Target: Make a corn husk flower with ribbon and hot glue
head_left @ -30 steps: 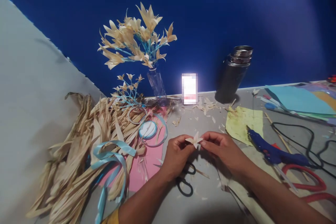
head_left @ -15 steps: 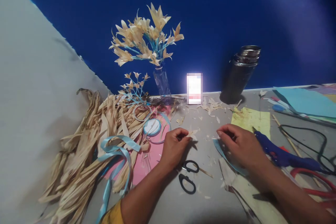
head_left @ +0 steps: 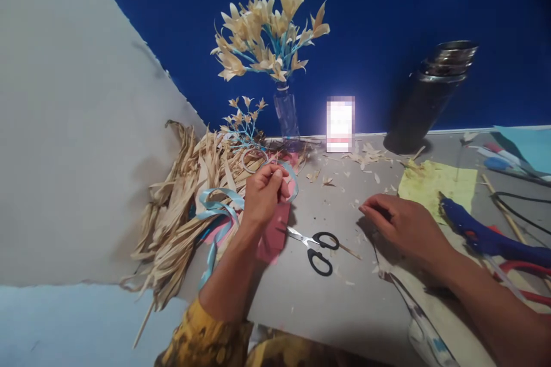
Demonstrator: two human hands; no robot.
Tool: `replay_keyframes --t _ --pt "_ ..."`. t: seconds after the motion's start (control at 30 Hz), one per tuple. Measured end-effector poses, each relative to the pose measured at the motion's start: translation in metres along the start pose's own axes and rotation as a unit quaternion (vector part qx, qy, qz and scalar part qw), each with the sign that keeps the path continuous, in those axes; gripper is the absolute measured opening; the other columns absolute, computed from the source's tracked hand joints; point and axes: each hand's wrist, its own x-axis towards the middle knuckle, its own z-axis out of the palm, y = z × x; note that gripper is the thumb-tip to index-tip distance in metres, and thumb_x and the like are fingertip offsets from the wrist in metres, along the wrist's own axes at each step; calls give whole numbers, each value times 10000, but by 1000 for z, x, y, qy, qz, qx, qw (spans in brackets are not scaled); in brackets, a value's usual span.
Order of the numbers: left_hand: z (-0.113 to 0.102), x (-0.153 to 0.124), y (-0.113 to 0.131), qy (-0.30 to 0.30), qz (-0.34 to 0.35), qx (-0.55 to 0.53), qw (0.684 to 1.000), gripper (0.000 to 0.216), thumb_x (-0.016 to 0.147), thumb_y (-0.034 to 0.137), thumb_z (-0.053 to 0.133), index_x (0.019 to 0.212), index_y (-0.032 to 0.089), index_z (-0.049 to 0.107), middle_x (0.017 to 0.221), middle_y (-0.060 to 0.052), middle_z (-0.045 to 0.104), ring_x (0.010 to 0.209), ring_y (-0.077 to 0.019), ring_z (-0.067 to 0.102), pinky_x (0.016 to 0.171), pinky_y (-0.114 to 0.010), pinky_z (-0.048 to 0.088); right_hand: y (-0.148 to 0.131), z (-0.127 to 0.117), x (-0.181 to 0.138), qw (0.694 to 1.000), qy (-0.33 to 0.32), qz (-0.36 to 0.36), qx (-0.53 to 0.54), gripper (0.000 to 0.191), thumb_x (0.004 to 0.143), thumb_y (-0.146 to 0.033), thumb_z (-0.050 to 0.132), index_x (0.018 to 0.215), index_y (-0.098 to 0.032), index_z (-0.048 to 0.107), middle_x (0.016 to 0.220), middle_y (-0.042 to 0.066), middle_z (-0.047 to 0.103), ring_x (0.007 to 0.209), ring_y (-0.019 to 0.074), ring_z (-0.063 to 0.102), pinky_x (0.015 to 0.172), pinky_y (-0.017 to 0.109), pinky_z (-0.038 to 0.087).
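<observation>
- The left hand (head_left: 263, 194) has moved away from the middle of the table. It is now up and to its own left, over the edge of the pink paper (head_left: 275, 234) and the heap of dried husk strips (head_left: 181, 212).
- Its fingers are curled tight, with the thumb pressed to the forefinger. A second ago both hands pinched a small flower between them, and half a second ago the left hand had it alone. Whether it is in that fist now I cannot tell.
- A loop of blue ribbon (head_left: 294, 186) runs just beside the left knuckles on the thumb side, and more ribbon trails below the wrist.
- The right hand (head_left: 402, 222) has let go and come down. It lies palm-down and open on the table (head_left: 301, 309), fingers stretched toward the left hand, gripping nothing.
- The scissors (head_left: 319, 245) lie between the two hands, untouched. The yellow paper (head_left: 434, 183) and glue gun (head_left: 486, 236) sit just beyond the right hand.
- The hands are now well apart, so the two-handed work on the flower seems to have stopped.
</observation>
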Motion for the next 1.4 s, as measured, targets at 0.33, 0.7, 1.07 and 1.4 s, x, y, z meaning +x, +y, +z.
replay_keyframes --t 0.33,0.7,1.07,1.4 --pt "-85 -75 -21 69 -88 146 983 405 926 538 582 708 196 581 578 7 627 501 -131 547 498 -228 417 -43 30 -28 969 -70 -219 93 226 1061 -268 457 1069 -190 669 992 101 702 896 230 646 777 343 475" --pt "-49 -35 1 -116 56 369 920 196 908 280 542 836 201 707 823 -32 721 787 -201 643 740 -307 457 -56 41 -30 967 -209 -143 23 154 971 -251 644 1119 -212 663 1057 85 678 959 261 648 778 363 463" --pt "-50 -73 -25 -44 -10 281 959 291 821 519 705 775 238 766 764 -26 753 709 -220 665 630 -278 507 -74 19 -31 966 -254 -43 -3 203 902 -183 589 1071 -142 695 1089 150 696 946 280 652 728 352 386" --pt "45 -113 -28 -50 -251 -233 938 605 745 620 808 1276 341 736 1449 -121 651 1218 -349 673 984 -437 566 -82 -4 -23 938 -200 63 276 177 825 -245 685 995 -208 652 923 13 712 793 168 605 692 267 389"
